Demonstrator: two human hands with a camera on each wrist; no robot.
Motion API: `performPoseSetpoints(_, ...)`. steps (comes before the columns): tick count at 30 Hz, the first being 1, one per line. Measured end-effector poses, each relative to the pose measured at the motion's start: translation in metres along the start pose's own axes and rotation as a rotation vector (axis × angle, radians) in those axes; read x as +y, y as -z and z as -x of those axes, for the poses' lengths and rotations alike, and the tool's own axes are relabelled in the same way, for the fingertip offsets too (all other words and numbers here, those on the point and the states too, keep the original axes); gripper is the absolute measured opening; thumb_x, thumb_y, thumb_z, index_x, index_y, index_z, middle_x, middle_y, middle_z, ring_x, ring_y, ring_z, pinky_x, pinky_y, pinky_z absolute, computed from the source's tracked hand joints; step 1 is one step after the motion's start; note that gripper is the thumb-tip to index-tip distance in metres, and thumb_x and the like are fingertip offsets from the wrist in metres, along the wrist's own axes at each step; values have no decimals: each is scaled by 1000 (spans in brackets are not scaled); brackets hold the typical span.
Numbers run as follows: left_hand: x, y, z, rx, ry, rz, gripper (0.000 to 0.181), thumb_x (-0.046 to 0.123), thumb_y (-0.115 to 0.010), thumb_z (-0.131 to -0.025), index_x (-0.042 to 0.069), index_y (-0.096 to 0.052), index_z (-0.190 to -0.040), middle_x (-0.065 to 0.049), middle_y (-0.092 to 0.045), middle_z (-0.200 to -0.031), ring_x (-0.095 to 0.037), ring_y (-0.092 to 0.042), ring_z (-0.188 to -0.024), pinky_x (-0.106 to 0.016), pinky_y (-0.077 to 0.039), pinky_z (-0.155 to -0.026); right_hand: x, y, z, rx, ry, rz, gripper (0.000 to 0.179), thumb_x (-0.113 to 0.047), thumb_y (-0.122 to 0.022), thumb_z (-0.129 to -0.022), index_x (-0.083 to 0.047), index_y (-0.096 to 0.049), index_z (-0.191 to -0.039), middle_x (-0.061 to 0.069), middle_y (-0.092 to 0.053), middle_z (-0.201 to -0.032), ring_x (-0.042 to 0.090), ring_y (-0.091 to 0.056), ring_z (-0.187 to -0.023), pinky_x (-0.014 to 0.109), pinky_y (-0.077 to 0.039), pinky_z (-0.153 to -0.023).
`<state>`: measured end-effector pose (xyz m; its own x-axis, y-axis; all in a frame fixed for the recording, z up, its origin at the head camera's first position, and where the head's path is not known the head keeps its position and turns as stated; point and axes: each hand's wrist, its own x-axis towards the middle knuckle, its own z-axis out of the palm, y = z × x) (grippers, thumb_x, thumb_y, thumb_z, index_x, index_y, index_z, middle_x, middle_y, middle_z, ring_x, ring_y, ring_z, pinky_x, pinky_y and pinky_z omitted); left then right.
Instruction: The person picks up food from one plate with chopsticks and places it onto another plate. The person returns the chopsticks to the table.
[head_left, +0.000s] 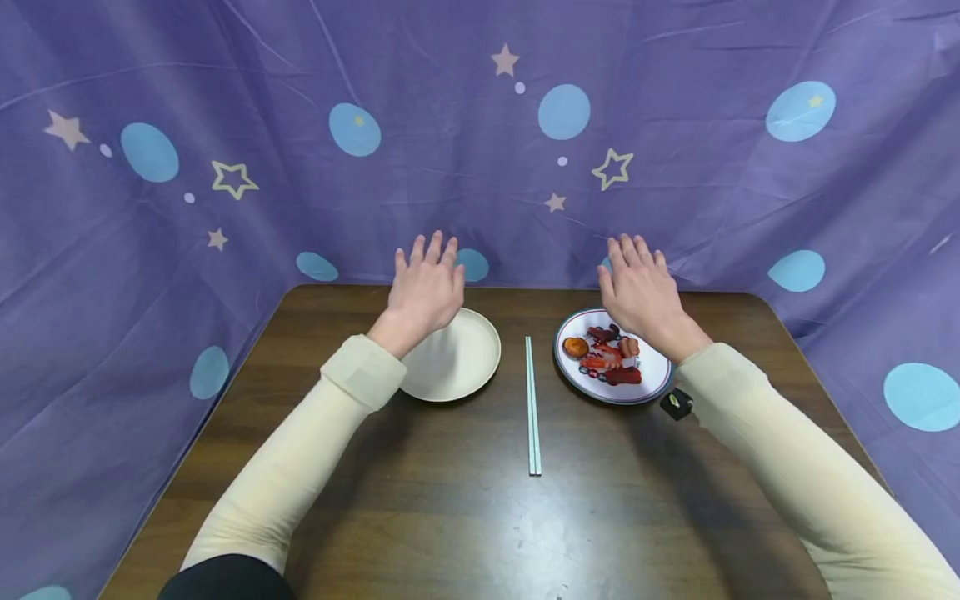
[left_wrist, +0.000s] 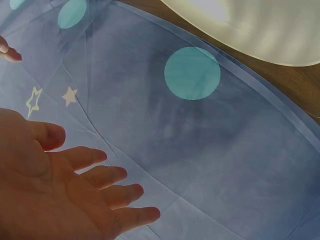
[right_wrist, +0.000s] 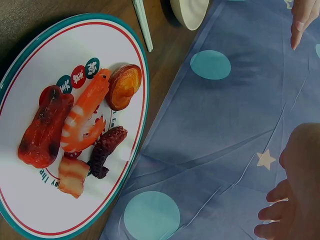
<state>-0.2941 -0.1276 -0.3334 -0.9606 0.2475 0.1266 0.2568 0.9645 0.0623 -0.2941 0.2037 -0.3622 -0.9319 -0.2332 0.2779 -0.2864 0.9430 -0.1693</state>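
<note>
My left hand [head_left: 426,292] is held in the air above the far side of a plain cream plate [head_left: 457,367], its fingers straight and spread. My right hand [head_left: 641,287] hovers likewise, palm down, over the far edge of a white oval plate [right_wrist: 30,205] with a teal rim. On that plate lie a shrimp [right_wrist: 82,117], a round orange-brown piece [right_wrist: 124,87], a dark purple tentacle-like piece [right_wrist: 106,150], a streaky bacon-like piece [right_wrist: 72,175] and a charred red piece [right_wrist: 45,127]. A pair of pale green chopsticks [head_left: 532,408] lies between the plates. Neither hand holds anything.
Everything stands on a brown wooden table [head_left: 450,517]. A purple curtain [head_left: 465,183] with stars and blue dots hangs behind and at both sides. A small black object [head_left: 677,404] shows by the right cuff.
</note>
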Motion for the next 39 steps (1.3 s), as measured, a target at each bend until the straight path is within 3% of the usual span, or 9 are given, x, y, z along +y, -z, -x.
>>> performPoseSetpoints(20, -8, -1, 14, 18, 18, 8, 61, 36, -28, -113, 5, -29, -166, -21, -21, -171, -46, -14, -157, -71, -9, -127, -9, -5, 12, 3, 25, -9, 64, -35, -30, -114, 7, -31, -161, 30, -28, -166, 48, -20, -155, 67, -14, -128)
performPoseSetpoints(39, -24, -4, 22, 3, 41, 20, 62, 36, -25, -114, 4, -27, -167, -23, -18, -172, -47, -12, -157, -72, -9, -126, -27, -15, 16, -25, 47, -26, 64, -36, -29, -114, 4, -28, -164, 27, -24, -168, 44, -16, -157, 66, -14, -129)
